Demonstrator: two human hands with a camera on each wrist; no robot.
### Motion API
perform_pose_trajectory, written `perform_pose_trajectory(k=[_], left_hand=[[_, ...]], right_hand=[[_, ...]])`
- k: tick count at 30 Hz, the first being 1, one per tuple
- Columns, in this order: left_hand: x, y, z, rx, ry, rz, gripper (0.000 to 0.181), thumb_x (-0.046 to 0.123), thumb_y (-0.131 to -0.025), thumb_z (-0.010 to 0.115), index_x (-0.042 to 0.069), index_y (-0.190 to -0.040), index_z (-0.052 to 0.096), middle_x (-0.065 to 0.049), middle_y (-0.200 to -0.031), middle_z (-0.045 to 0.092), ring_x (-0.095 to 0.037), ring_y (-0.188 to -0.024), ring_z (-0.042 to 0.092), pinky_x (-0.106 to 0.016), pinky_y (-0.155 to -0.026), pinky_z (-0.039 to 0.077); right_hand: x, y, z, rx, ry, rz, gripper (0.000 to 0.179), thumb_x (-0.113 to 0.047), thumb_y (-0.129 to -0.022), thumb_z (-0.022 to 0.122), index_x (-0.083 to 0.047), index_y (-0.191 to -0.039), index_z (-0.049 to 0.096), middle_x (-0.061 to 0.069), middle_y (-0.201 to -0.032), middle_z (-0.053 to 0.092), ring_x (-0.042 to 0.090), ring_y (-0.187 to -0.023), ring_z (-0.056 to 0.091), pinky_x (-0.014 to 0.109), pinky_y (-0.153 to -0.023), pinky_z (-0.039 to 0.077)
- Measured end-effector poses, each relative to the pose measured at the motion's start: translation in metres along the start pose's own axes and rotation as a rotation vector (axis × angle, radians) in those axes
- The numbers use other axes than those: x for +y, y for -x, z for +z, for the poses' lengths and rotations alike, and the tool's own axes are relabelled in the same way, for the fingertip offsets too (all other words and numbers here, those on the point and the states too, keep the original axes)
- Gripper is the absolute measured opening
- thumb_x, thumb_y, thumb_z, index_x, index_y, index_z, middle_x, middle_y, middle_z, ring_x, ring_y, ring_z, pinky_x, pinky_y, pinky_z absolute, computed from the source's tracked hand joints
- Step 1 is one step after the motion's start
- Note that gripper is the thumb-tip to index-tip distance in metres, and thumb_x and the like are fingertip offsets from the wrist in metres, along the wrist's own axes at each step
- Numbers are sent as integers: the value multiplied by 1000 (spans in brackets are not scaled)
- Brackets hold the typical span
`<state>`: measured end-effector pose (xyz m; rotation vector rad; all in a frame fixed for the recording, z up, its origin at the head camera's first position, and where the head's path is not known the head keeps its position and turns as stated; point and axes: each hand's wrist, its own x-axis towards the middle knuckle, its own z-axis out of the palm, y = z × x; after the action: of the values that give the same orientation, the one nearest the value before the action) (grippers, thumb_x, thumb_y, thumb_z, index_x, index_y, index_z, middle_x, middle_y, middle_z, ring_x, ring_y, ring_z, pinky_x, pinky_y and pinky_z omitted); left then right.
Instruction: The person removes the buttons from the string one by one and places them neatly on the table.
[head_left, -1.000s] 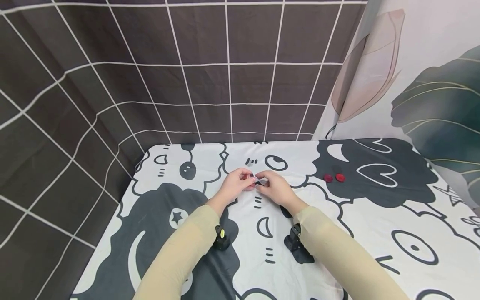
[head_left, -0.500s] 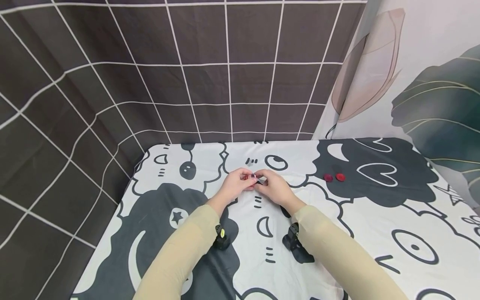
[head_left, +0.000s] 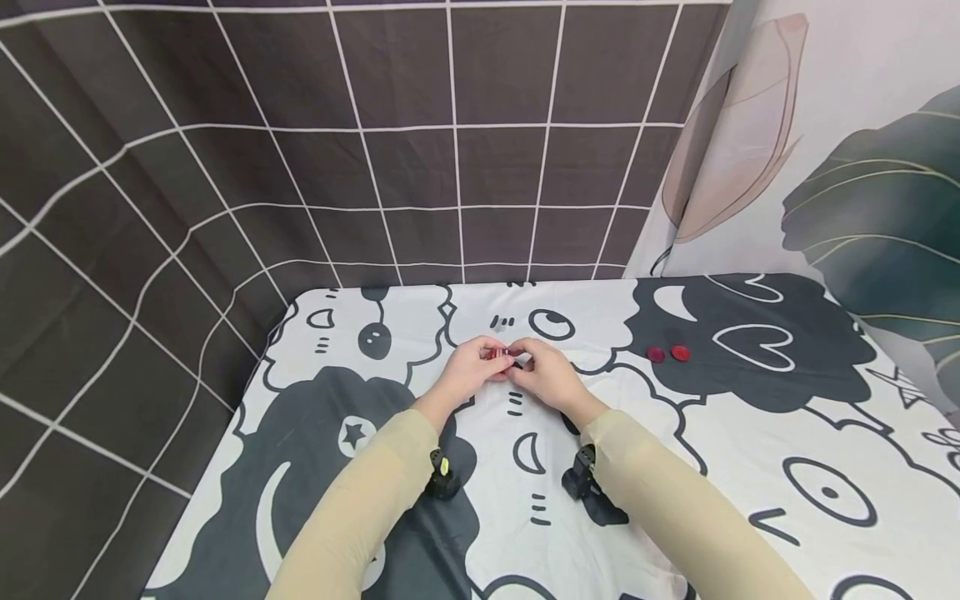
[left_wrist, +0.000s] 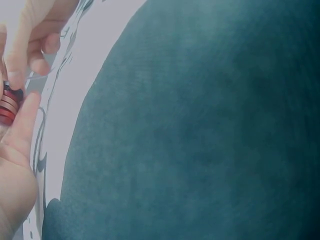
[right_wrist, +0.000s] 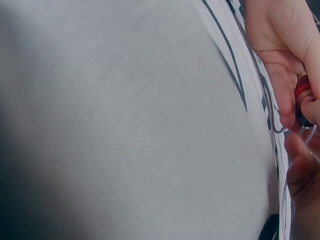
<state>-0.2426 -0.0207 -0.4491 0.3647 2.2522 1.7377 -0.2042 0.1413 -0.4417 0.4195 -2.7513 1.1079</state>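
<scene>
My left hand [head_left: 474, 367] grips a small red cylinder [left_wrist: 9, 106] with ringed bands and a dark end, partly hidden by the fingers. In the right wrist view the cylinder [right_wrist: 303, 89] sits between the left fingers, its dark end facing the right hand. Close against that end, my right hand [head_left: 550, 373] has its thumb and fingertips brought together. A thin pale string [left_wrist: 42, 76] runs near the fingertips, and the right fingers seem to pinch it. Both hands meet over the middle of the patterned cloth [head_left: 570, 533].
Two small round red discs, a darker one [head_left: 656, 354] and a brighter one [head_left: 680, 353], lie on the cloth to the right. A dark checked curtain [head_left: 405, 167] hangs behind and at the left. A leaf-patterned wall covering [head_left: 862, 225] stands at the right.
The right fingers have come slightly closer to the left hand and the cylinder. The left hand stays nearly still, and the two discs have not moved.
</scene>
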Motion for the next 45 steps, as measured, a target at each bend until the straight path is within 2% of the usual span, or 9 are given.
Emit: perform_pose_trajectory(k=[8,13,19,26,34,40,45], left_hand=[[0,0,0,5,13,5,26,9,-87,67,-3,-108,59,-14,-97,62,-19,-83,66,-25,-70,54],[-1,0,0,7,6,8,29,10,-87,67,-4,-110,58,-14,-97,63,-19,-82,67,-24,-72,54],[-2,1,-2,4,-7,20,30,12,-88,67,-4,-112,58,-13,-96,65,-18,-84,67,-23,-73,53],[-4,0,-2,-2,0,12,30,14,-89,66,-4,-112,57,-11,-94,64,-17,-83,68,-23,-73,53],[-3,0,-3,2,22,20,31,14,-88,67,-5,-111,57,-15,-94,64,-22,-85,68,-25,-73,54],[-4,0,-2,-3,23,13,30,13,-88,66,-4,-110,57,-13,-93,65,-18,-82,68,-24,-72,54],[-1,1,-2,6,10,11,30,13,-88,67,-4,-111,58,-12,-93,65,-18,-81,68,-24,-72,54]], right_hand=[[3,1,-2,-6,-11,28,30,-20,-83,68,-9,-110,61,3,-88,65,8,-62,54,28,-59,45],[8,1,-3,-5,18,50,32,-20,-82,67,-9,-111,61,3,-91,66,8,-64,54,28,-61,45],[14,3,-8,5,7,68,33,-18,-81,67,-7,-111,60,4,-85,67,10,-62,55,30,-60,45],[18,6,-16,-30,38,89,35,-22,-82,66,-7,-112,59,4,-93,66,11,-67,55,31,-64,45],[25,9,-24,-24,49,94,34,-21,-82,67,-7,-112,58,5,-91,66,14,-70,58,35,-69,46],[28,10,-27,-31,48,124,35,-20,-83,66,-7,-114,57,7,-100,65,14,-72,57,34,-68,46],[28,8,-31,-44,63,115,36,-21,-83,66,-7,-115,57,7,-97,65,14,-71,56,33,-66,45]])
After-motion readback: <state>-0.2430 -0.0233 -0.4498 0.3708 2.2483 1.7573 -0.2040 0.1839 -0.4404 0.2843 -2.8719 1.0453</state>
